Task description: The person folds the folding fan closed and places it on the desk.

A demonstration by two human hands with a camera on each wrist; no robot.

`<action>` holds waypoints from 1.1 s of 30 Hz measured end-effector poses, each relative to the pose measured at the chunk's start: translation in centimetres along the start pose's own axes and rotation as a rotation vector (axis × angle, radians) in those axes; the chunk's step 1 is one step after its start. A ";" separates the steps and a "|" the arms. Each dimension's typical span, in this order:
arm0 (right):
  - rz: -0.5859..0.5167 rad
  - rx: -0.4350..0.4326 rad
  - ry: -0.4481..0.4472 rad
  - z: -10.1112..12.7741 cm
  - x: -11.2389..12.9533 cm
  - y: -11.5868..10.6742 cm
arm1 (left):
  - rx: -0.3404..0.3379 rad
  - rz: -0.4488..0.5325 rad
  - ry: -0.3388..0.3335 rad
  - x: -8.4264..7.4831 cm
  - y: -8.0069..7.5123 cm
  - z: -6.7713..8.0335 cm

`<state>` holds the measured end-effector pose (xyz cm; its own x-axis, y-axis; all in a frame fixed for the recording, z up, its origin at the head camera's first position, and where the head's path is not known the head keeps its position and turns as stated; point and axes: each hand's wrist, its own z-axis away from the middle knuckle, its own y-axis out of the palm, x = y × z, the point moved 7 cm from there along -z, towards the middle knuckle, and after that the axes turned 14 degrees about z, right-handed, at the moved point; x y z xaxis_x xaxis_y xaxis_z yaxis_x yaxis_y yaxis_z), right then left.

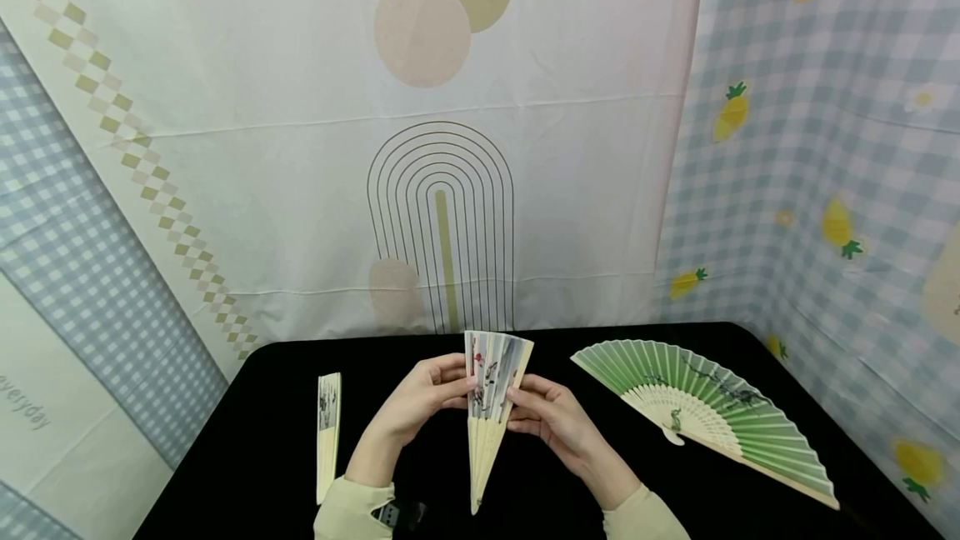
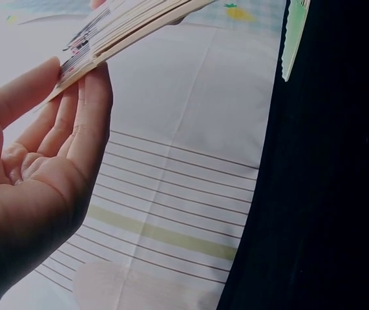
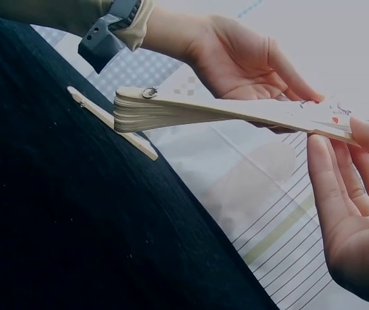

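Between both hands is a partly spread folding fan [image 1: 491,390], its pale leaf printed with red and dark figures and its light ribs meeting at the bottom. My left hand [image 1: 427,398] pinches the leaf's left edge between thumb and fingers. On the opposite edge, my right hand [image 1: 558,423] pinches the outer rib with thumb on top and fingers behind. The right wrist view shows the stacked ribs and metal rivet of this folding fan [image 3: 171,110] held up off the table. In the left wrist view, the thumb and fingertips of my left hand [image 2: 55,142] grip its edge.
A closed folding fan [image 1: 327,440] lies at the left of the black table [image 1: 255,423]. To the right, a green folding fan [image 1: 720,407] lies fully spread with a tassel near its pivot. A patterned cloth wall [image 1: 585,215] stands behind the table.
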<state>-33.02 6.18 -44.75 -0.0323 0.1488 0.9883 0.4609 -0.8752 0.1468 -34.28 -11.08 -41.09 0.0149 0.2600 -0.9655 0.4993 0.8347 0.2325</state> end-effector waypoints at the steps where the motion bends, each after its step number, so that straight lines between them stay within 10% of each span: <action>1: -0.001 0.000 0.000 0.0 0.0 0.0 | -0.005 0.002 -0.001 0.0 0.0 0.0; 33: 0.025 0.002 -0.007 0.1 0.3 0.5 | -0.136 0.037 0.048 -0.3 -0.7 -0.1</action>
<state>-32.68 5.85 -44.43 -0.0144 0.1304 0.9914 0.4637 -0.8776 0.1222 -34.74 -11.72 -40.96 -0.0119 0.3123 -0.9499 0.3772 0.8812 0.2850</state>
